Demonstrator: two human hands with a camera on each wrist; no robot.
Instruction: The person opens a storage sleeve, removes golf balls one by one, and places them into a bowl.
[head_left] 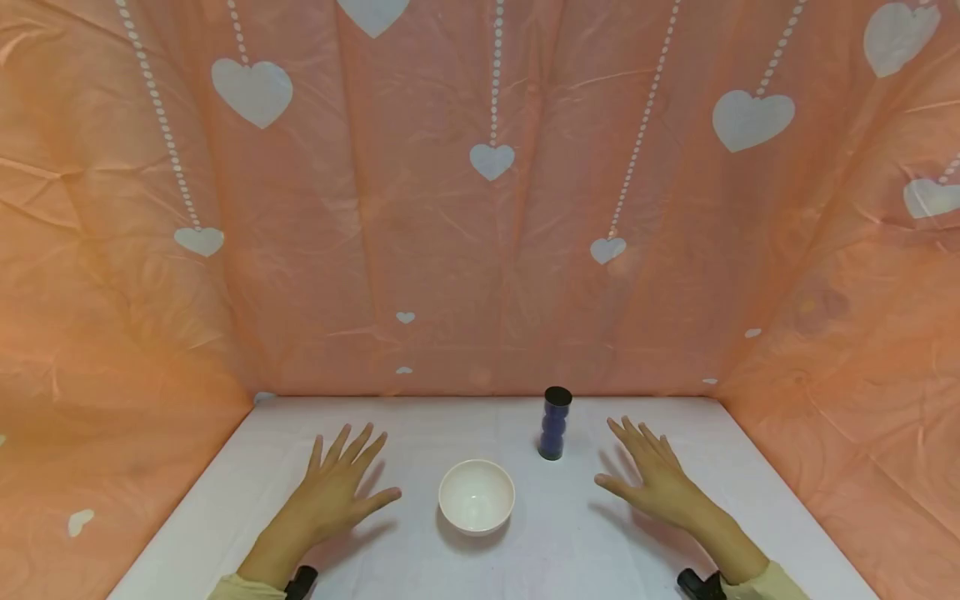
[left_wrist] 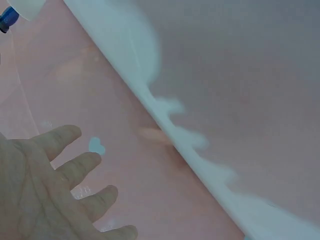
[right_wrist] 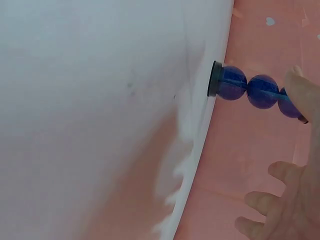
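Observation:
A white bowl (head_left: 477,497) stands upright on the white table between the two hands. Behind it and to its right is an upright clear tube with a black lid and dark blue balls (head_left: 554,423) stacked inside; the right wrist view shows the tube (right_wrist: 262,91) beyond the thumb. My left hand (head_left: 333,492) is spread with straight fingers to the left of the bowl, holding nothing. To the right of the tube, my right hand (head_left: 656,483) hovers with fingers spread, apart from it. In the left wrist view the left hand (left_wrist: 45,195) shows its palm side.
The white table (head_left: 480,579) is bordered by an orange curtain (head_left: 435,250) printed with pale hearts at the back and both sides. Each wrist wears a black strap device (head_left: 302,581). Shadows of the hands fall on the tabletop.

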